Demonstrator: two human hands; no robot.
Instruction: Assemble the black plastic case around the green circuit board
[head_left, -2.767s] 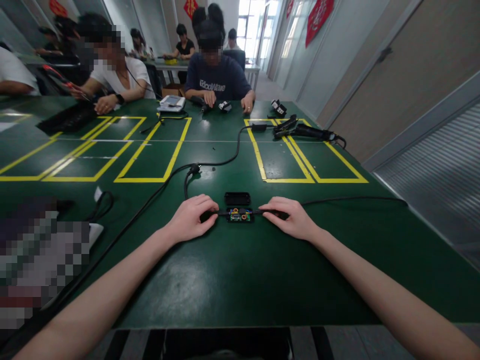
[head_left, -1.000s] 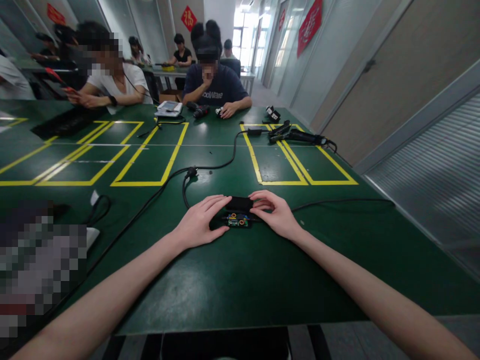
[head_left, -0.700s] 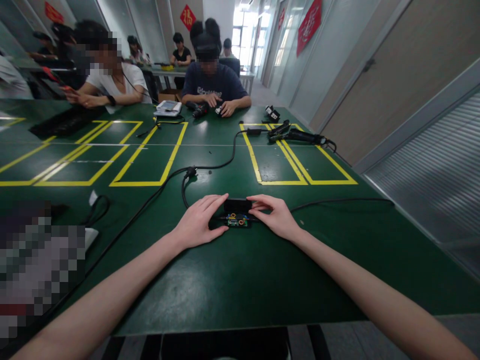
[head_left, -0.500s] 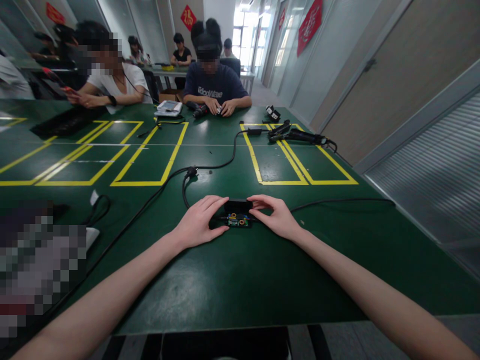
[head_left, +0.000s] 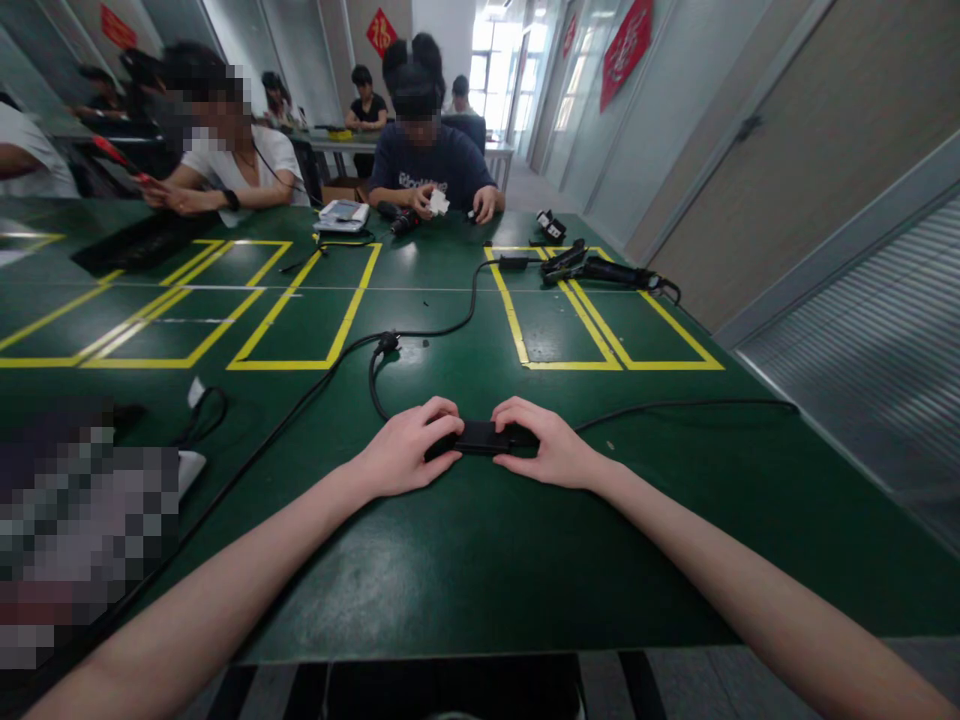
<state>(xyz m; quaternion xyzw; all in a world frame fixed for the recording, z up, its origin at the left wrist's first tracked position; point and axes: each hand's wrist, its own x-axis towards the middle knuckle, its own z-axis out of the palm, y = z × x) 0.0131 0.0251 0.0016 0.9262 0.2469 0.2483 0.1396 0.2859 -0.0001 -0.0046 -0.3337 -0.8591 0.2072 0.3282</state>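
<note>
A small black power adapter (head_left: 480,438) lies on the green table with its case closed, so no circuit board shows. My left hand (head_left: 415,445) grips its left end, the thumb at the near edge and the fingers at the far edge. At the other end my right hand (head_left: 546,444) holds it the same way. A black cable (head_left: 690,404) runs off to the right from behind my right hand. On the left, another black cord (head_left: 375,385) with a plug (head_left: 388,343) leads toward my left hand.
Beyond my hands, yellow tape rectangles (head_left: 570,366) mark the green table (head_left: 525,570). A black handheld tool (head_left: 607,268) lies at the far right. Across the table, a person (head_left: 439,165) handles small parts beside a drill (head_left: 405,220). Another person (head_left: 232,160) sits at the left.
The black cover has come down over the green circuit board, and the adapter's case is now closed. My fingers have shifted onto both its ends. The person opposite has lifted a white piece.
</note>
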